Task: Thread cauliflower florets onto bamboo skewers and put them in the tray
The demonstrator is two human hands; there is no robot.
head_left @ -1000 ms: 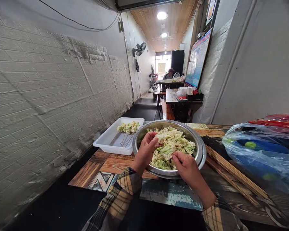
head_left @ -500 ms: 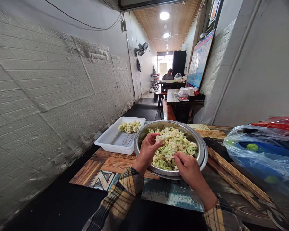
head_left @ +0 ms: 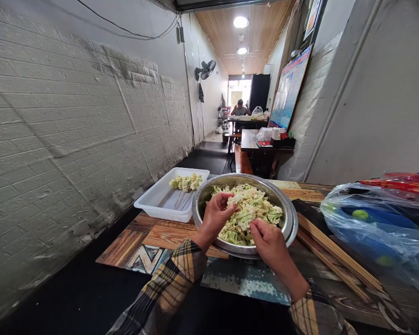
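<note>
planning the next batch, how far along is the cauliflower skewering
Done: a few skewered cauliflower sticks lie in the white rectangular plastic tray. In hand: the left hand holds a pale floret over the round steel bowl; the right hand pinches beside it. Remaining: the bowl is heaped with florets, and bare bamboo skewers lie beside it.

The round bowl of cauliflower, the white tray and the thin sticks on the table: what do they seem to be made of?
Round silvery bowl: probably stainless steel, brushed; its rim shines and reflects light. White rectangular tray: likely plastic, smooth and matt, with rounded moulded edges. Thin pale-brown sticks: apparently bamboo or wood, bare and unvarnished.
</note>
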